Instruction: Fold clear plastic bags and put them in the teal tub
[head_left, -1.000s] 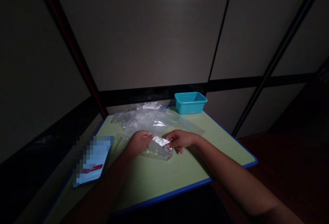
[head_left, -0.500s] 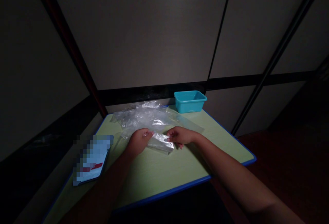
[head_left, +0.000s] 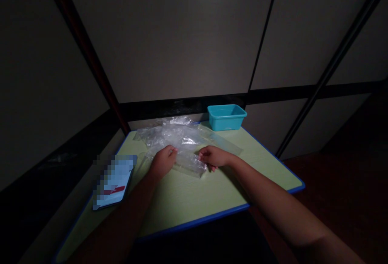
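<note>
A clear plastic bag (head_left: 190, 164) lies low over the table between my hands, its near edge toward me. My left hand (head_left: 164, 161) pinches its left part, the thumb and fingertips pressed together. On the right, my right hand (head_left: 213, 157) has closed fingers on the bag's right end. Behind both hands a crumpled heap of clear plastic (head_left: 172, 134) spreads over the back of the table, and a flatter sheet reaches out to its right. Where the held bag ends and the heap begins is hard to tell.
The pale green table (head_left: 194, 203) has a blue edge. A turquoise basket (head_left: 226, 123) stands at its back right corner. At the left edge lies a tablet-like device (head_left: 117, 185), partly blurred. Dark-framed panels rise behind the table.
The view has shifted slightly. Between my hands the bag looks flatter and less bright, and my left fingertips are a little farther from my right hand.
</note>
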Tool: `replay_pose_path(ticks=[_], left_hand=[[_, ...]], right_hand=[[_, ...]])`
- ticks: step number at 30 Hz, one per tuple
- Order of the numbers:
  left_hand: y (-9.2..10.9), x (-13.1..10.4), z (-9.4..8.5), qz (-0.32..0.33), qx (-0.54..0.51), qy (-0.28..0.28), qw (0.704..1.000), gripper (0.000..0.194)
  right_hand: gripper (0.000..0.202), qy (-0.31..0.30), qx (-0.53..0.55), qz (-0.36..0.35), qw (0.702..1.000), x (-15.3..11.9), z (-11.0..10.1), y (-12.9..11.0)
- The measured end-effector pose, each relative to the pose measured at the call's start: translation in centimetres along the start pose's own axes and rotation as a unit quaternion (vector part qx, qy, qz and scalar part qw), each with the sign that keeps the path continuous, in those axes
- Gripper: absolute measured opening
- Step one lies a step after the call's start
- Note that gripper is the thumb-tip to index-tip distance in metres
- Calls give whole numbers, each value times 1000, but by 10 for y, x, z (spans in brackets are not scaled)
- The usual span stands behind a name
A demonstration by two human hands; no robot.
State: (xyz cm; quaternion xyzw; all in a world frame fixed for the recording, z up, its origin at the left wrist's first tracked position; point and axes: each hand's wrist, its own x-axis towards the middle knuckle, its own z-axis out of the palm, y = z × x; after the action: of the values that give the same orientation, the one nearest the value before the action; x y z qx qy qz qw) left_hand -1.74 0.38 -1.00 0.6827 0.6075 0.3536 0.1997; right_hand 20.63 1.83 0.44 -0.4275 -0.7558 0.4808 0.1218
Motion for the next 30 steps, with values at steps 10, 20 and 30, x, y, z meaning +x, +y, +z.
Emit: replay_pose_path(ticks=[10,20,30], left_hand=[[3,3,-14,-14,71,27,997,22],[5,-6,-3,5,151,-46,987,33],[14,-11,2,21,200,-78,976,27]], right_hand=[[16,36,-20,-49,998,5,4,6],[14,44,-62,-52,996,4,5,5],[12,70,-62,-31,995,1,6,-2]])
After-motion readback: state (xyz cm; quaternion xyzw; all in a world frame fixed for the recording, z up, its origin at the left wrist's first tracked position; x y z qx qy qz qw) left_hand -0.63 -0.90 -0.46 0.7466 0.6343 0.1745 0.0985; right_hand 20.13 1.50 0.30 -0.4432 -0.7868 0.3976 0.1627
